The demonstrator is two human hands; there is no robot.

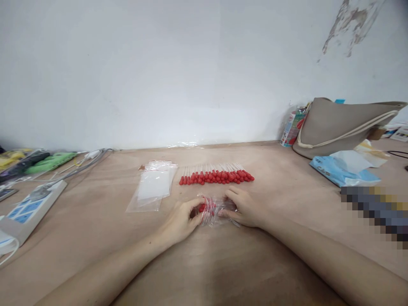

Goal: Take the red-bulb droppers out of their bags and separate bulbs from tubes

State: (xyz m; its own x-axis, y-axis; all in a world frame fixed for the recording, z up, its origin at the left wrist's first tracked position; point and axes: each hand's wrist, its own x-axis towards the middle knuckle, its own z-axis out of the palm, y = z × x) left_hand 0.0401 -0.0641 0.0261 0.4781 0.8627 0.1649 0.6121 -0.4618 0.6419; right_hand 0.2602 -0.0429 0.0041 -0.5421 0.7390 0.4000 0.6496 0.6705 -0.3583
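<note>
A clear zip bag [213,214] with several red-tipped pieces inside lies crumpled between my hands on the table. My left hand [183,217] pinches its left end, thumb and fingers curled around the red tips. At the other end, my right hand [244,208] grips the plastic between thumb and fingers. Just beyond them, a row of red-tipped thin pale sticks [216,176] lies side by side, red ends toward me. To the left rests a stack of flat clear zip bags [154,185] with red seal lines. Glare on the plastic blurs the bag's contents.
A power strip [35,208] with cables and some green packaged items [51,162] are at the left. On the right stand a grey bag [344,127] with a rope strap and a bottle [291,127], near a blue tissue pack [342,170]. The white wall [191,76] bounds the table.
</note>
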